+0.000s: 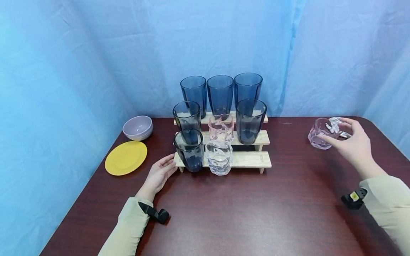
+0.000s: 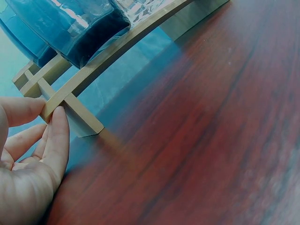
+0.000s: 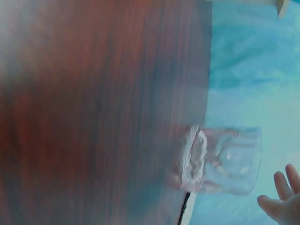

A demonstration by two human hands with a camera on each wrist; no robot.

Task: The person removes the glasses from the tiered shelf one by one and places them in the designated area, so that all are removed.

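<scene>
A three-step wooden stand [image 1: 251, 160] bears tumblers. My left hand [image 1: 159, 176] pinches the left end of its lowest board between thumb and finger, as the left wrist view shows at the board end [image 2: 56, 103]. On that step are a dark blue tumbler [image 1: 192, 153] and a clear, wavy glass [image 1: 219, 160]. The middle step holds a pinkish glass [image 1: 221, 128] between two dark tumblers; three more fill the top step. Over at the far right, my right hand [image 1: 357, 147] has its thumb and fingers spread beside a pink-tinted glass [image 1: 317, 138], apart from it in the right wrist view.
A lilac bowl [image 1: 138, 128] and a yellow plate [image 1: 126, 158] lie at the left edge of the dark red table [image 1: 237, 213]. Behind the pink-tinted glass is a crumpled white patterned piece [image 1: 334, 124]. Blue cloth [image 1: 166, 42] hangs around the table.
</scene>
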